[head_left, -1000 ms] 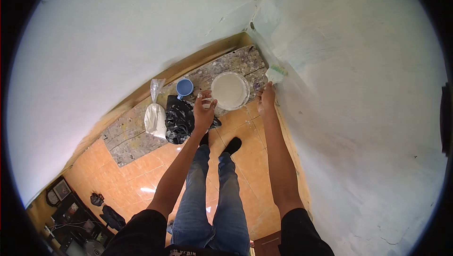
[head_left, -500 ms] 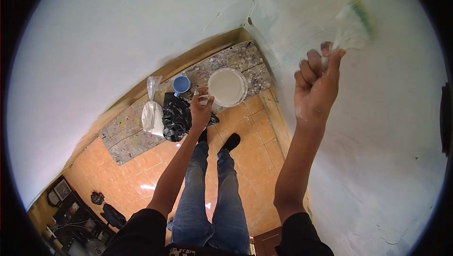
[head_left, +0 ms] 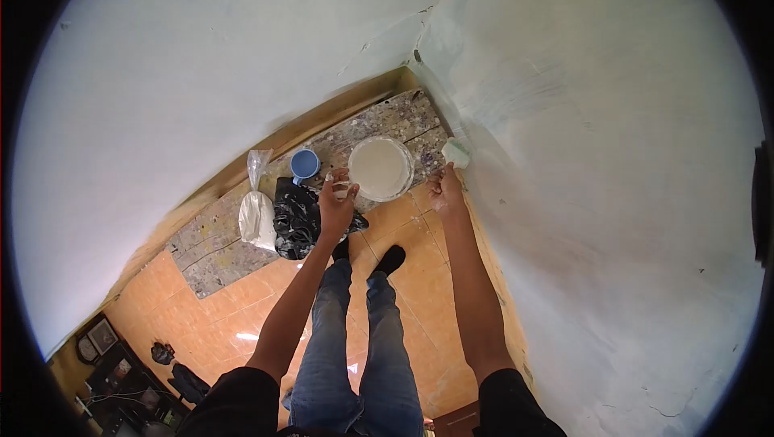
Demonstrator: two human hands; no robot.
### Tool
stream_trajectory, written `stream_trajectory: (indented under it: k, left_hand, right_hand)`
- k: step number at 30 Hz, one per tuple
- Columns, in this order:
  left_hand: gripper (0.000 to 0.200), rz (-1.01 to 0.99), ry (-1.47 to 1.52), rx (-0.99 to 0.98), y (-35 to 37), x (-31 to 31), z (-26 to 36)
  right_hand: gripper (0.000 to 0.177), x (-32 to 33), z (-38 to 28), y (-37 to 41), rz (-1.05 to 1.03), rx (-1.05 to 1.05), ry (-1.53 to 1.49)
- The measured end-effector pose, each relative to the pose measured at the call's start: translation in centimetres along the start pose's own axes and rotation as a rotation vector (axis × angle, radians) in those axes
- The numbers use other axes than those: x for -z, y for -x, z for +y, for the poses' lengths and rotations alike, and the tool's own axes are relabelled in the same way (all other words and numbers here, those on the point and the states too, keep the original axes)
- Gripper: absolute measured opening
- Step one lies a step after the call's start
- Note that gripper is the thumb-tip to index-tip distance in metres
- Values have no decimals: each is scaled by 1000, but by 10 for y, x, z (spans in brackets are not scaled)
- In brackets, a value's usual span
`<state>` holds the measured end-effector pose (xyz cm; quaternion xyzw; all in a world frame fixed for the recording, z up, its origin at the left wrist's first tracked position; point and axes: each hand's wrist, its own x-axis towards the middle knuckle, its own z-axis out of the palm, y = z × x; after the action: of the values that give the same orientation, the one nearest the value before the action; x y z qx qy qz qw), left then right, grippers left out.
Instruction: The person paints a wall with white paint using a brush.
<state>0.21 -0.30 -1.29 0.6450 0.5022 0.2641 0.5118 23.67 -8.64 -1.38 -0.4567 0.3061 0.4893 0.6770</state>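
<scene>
My right hand is closed round the handle of a putty knife with a flared, white-smeared blade and a greenish edge. It is low by the right wall, just right of a round white tub filled with pale, smooth paste. My left hand is at the tub's left rim, fingers curled toward the thumb. Something thin and whitish shows between them, too small to name. Below and left of that hand lies a crumpled black plastic bag with white smears. A blue mug stands just behind it.
The tub, mug and bags rest on a paint-spattered plank. A clear bag of white powder stands left of the black one. Cracked pale walls meet in the corner. Orange floor tiles lie below, with dark furniture at lower left.
My right hand has come down from high on the right wall to beside the tub, still holding the putty knife. My left hand stays at the tub's left side. The view has shifted slightly.
</scene>
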Motion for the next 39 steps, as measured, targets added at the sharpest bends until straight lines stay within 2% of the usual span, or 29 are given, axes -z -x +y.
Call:
stream_trajectory:
  k: [3, 4, 5, 8, 12, 14, 16, 17, 19, 22, 24, 26, 29, 32, 34, 36, 39]
  left_hand:
    - [38, 16, -36, -56, -1, 4, 3]
    - [38, 14, -19, -96, -3, 3, -6]
    - [38, 11, 0, -134, -2, 2, -11]
    - [38, 12, -39, 3, 2, 3, 3]
    - [38, 45, -30, -51, 3, 2, 1]
    - [37, 50, -24, -68, 3, 0, 1]
    - [37, 40, 48, 26, 4, -3, -3]
    - [37, 39, 82, 72, 4, -4, -4]
    - [36, 49, 88, 40, 3, -5, -1]
    - [35, 83, 38, -64, 3, -6, 1]
    - [34, 89, 21, -116, 5, -3, -4]
    - [35, 64, 50, -144, 3, -3, -11]
    - [36, 19, -11, -11, 3, 1, 0]
    - [37, 26, 35, 40, 3, 1, 5]
    - [37, 19, 6, 12, 3, 2, -5]
    - [37, 29, 1, -13, 4, -2, -7]
    - [37, 56, 2, -33, 3, -1, -3]
  right_hand:
    - [30, -19, -26, 9, -37, 184, 59]
    - [27, -53, -45, 44, -5, 103, -79]
    - [26, -70, -54, 72, -45, 122, -89]
    - [24, -107, -72, 148, -163, 261, -20]
    - [30, -128, -75, 228, -401, 622, 195]
    - [32, -132, -76, 227, -349, 861, 310]
    - [34, -132, -80, 209, -242, 1086, 428]
    - [34, -123, -81, 184, -205, 1090, 456]
    - [34, -92, -77, 118, -135, 1091, 508]
    - [35, -11, -40, 0, 48, 1050, 753]
    - [36, 9, -14, -11, 82, 750, 642]
    - [36, -10, 12, 28, 100, 315, 334]
    - [32, 22, 6, -13, 1, 26, -14]
    - [29, -15, -35, 16, 9, 176, -4]
    - [30, -47, -63, 81, -231, 148, 8]
    - [31, -92, -64, 154, -171, 333, 108]
    - [34, -115, -65, 208, -268, 680, 319]
